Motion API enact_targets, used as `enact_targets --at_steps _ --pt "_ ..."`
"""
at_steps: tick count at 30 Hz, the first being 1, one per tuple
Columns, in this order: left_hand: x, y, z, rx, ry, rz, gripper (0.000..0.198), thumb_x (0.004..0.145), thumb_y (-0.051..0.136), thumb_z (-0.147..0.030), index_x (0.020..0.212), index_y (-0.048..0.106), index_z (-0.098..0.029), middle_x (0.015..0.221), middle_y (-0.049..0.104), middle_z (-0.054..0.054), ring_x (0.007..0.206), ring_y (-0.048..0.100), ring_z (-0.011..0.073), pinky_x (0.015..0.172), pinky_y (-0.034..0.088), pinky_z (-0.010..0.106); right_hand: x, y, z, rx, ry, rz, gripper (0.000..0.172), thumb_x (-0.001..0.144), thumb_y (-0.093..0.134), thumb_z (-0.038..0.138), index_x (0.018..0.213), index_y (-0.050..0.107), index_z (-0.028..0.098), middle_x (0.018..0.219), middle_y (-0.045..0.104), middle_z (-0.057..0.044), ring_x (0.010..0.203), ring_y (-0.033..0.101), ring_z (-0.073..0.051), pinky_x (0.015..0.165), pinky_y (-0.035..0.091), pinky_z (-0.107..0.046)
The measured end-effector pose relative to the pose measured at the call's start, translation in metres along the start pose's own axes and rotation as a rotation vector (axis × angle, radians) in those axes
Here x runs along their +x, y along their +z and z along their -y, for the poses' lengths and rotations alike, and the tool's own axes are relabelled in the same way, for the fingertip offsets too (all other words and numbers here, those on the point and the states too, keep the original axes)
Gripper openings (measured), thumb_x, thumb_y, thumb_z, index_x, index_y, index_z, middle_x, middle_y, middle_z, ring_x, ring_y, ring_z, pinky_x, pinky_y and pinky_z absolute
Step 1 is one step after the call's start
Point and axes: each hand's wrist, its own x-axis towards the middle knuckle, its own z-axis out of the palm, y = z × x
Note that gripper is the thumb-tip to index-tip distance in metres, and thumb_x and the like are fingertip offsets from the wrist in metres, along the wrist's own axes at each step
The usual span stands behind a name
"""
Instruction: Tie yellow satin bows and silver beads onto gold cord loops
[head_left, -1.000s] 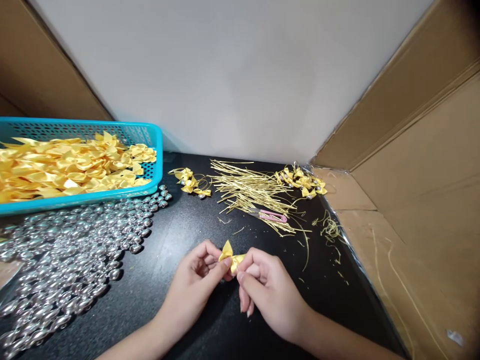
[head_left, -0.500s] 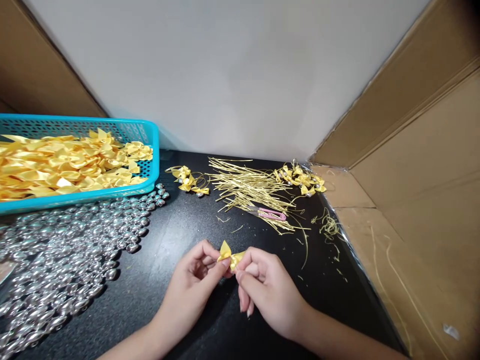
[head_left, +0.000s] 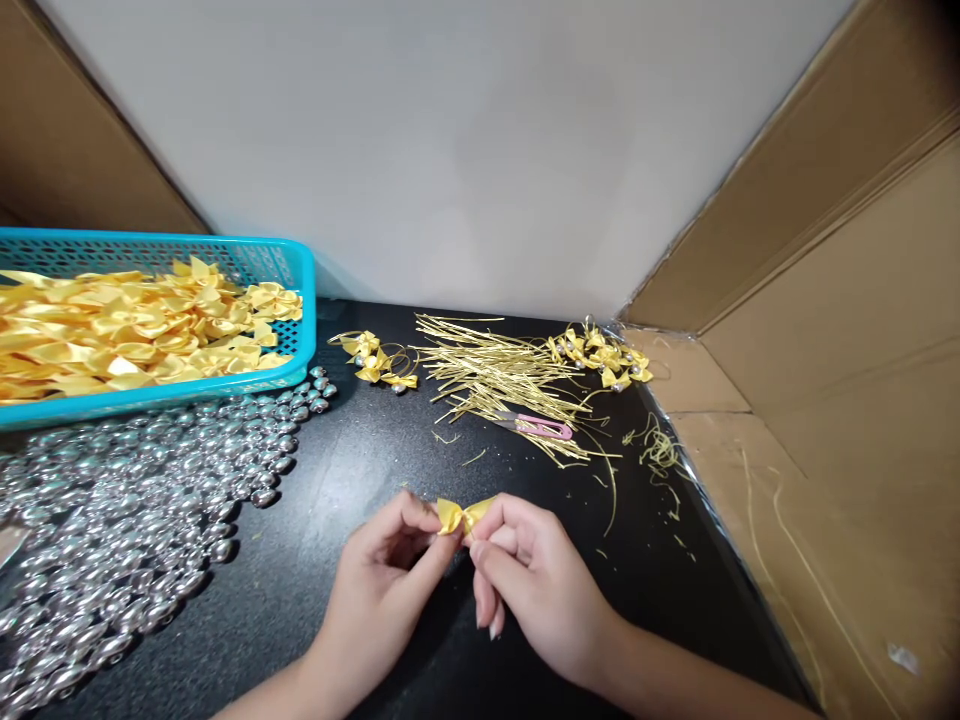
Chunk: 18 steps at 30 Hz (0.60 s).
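Note:
A yellow satin ribbon bow (head_left: 463, 517) is pinched between my two hands, above the black tabletop (head_left: 300, 600). My left hand (head_left: 394, 570) is closed on its left loop, thumb and forefinger together. On the other side, my right hand (head_left: 529, 580) grips the right part of the bow near its knot, with the lower fingers curled underneath. My fingertips cover some of the bow's lower edge. Beyond the hands lie a pile of gold cords (head_left: 502, 375) and pink-handled thread snips (head_left: 544, 427) resting on the cords.
At left, a turquoise basket (head_left: 309, 300) holds many yellow bows. Silver beads (head_left: 150, 500) spread in front of it. Bows with beads sit in a small group (head_left: 375, 362) and a larger cluster (head_left: 600, 355). Thread scraps (head_left: 660, 450) lie near the cardboard wall (head_left: 862, 300).
The bow has turned between my fingers: its left loop, which pointed up, now lies lower and more level. My left hand has shifted slightly; my right hand stays nearly in place.

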Motion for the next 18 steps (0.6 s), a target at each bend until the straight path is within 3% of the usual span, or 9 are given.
enact_targets --at_steps 4,11,18 --pt "-0.002 -0.003 0.005 0.086 0.119 0.016 0.017 0.077 0.062 -0.004 0.07 0.059 -0.019 0.07 0.07 -0.003 0.061 0.067 0.0097 0.06 0.054 0.016 -0.001 0.0 0.001 0.018 0.006 0.003 0.016 0.079 0.055 0.031 0.074 0.047 0.018 0.041 0.051 0.008 0.033 0.042 -0.005 0.038 0.037 -0.017" --pt "0.003 -0.012 0.0 0.326 0.453 0.085 0.023 0.075 0.06 0.003 0.074 0.062 -0.02 0.077 0.076 0.003 0.065 0.072 0.0144 0.061 0.057 0.019 -0.004 -0.001 0.008 0.03 0.046 0.052 0.015 0.076 0.055 0.03 0.073 0.047 0.018 0.04 0.052 0.008 0.031 0.041 -0.005 0.038 0.035 -0.017" --pt "0.005 -0.015 -0.01 0.322 0.524 0.196 0.025 0.076 0.059 0.001 0.08 0.064 -0.023 0.079 0.077 0.005 0.068 0.072 0.0185 0.06 0.059 0.026 -0.008 0.001 0.008 0.055 0.011 0.049 0.019 0.078 0.056 0.033 0.072 0.046 0.019 0.041 0.051 0.009 0.032 0.041 -0.005 0.037 0.035 -0.017"
